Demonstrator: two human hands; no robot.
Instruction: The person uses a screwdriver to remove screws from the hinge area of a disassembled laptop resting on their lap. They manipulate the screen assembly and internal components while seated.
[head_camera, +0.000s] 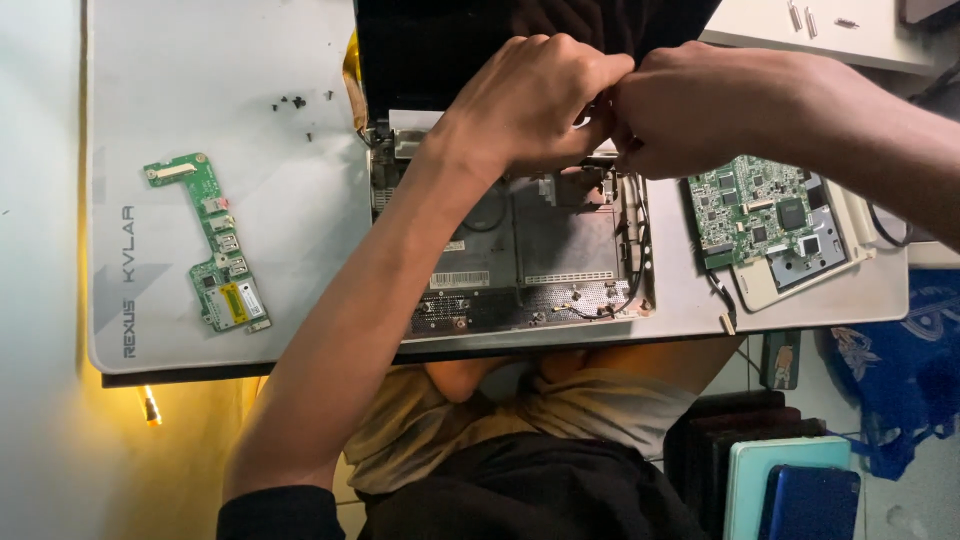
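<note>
A gutted laptop base, dull grey metal with thin black wires, lies on the pale desk mat. The left hand and right hand meet knuckle to knuckle over its hinge edge, both curled tight; what they pinch is hidden.

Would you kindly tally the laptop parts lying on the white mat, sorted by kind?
Green circuit boards: 2, a narrow one at one side and a larger one at the other
Opened laptop chassis: 1, with the left hand and right hand at its hinge
Clusters of small dark screws: 1
Total: 4
</note>
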